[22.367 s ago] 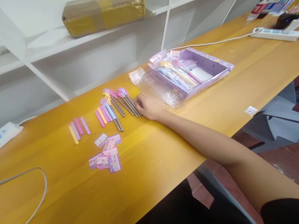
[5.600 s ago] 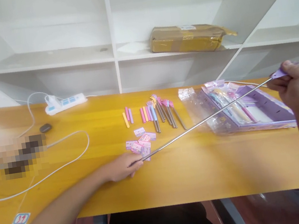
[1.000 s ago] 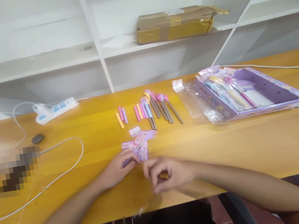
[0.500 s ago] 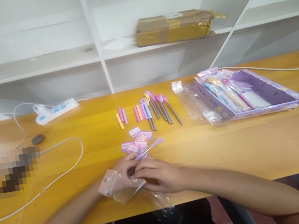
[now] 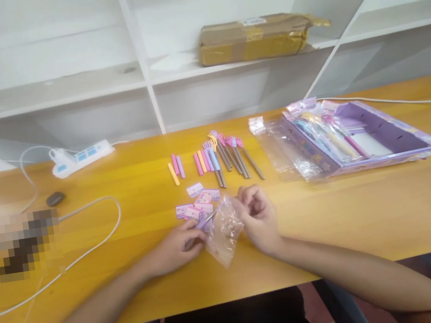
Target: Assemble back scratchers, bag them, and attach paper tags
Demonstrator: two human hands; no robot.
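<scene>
My left hand (image 5: 182,244) is closed around a back scratcher (image 5: 202,225) with a purple grip and a thin metal rod. Its claw end lies behind or inside a clear plastic bag (image 5: 226,233); I cannot tell which. Pinched at its upper right edge, the bag hangs from my right hand (image 5: 259,214). Just beyond my left hand lies a loose pile of small pink and purple printed cards (image 5: 204,198). Farther back are several back scratchers (image 5: 234,153) with coloured claws and metal rods, beside separate coloured grip sleeves (image 5: 176,167).
A purple display box (image 5: 389,130) at the right holds bagged back scratchers, with clear bags (image 5: 280,146) along its left side. A power strip (image 5: 83,158), a small dark object (image 5: 55,198) and a looping cable (image 5: 117,219) lie left. A taped carton (image 5: 254,39) rests on the shelf.
My hands have moved apart. My right hand has swung up and right, carrying the plastic bag from over my left wrist to the back scratcher's claw end.
</scene>
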